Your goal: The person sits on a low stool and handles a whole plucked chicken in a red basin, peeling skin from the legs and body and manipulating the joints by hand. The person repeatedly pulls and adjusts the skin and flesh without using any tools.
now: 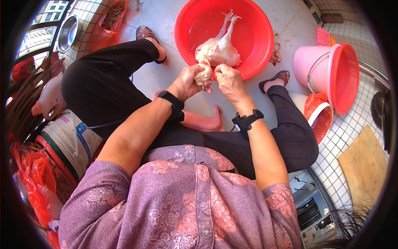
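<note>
A plucked chicken (221, 51) lies in a large red plastic basin (255, 62), with its feet pointing away from me. Its head (204, 75) hangs over the basin's near rim, gripped between the thumb and fingers of my left hand (188, 81). Close to the right of the head and neck is my right hand (229, 81), its fingers curled and thumb and forefinger pinched together. Whether something small is between those fingertips cannot be seen. Black straps circle both wrists.
Innards (276, 56) lie on the tiled floor right of the basin. A pink bucket (314, 62) and a white bin with a red liner (321, 119) stand at the right. Beneath me is a pink plastic stool (202, 121). A red plastic bag (107, 31) sits at upper left, a wooden board (363, 165) at right.
</note>
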### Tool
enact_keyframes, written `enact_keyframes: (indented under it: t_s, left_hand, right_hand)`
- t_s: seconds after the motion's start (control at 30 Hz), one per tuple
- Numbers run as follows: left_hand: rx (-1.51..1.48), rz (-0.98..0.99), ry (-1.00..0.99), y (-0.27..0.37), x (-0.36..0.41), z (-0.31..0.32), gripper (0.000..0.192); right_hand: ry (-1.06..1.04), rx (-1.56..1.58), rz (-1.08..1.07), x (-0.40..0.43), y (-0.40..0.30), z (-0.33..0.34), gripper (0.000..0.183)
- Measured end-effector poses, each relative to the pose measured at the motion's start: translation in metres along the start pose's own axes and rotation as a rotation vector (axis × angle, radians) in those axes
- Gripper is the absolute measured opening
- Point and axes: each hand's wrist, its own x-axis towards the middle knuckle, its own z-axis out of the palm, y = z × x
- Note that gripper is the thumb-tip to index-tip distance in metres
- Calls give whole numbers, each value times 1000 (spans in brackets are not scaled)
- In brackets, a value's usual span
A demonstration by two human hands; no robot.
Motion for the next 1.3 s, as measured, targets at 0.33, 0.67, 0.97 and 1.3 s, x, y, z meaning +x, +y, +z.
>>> enact_keyframes:
  t_s: [0.33,0.67,0.97,1.3]
  left_hand:
    - [129,14,141,3,-2,7,22]
    - [-71,-7,-97,3,6,-8,27]
    - [-52,9,-37,3,6,-3,24]
    - [68,15,52,1,4,4,23]
  right_hand:
    - [-25,-161,-166,5,-19,3,6]
    - [-60,443,359,12,2,-6,9]
    - [-106,375,298,9,-9,0,11]
    - [-85,168,245,13,-5,10,12]
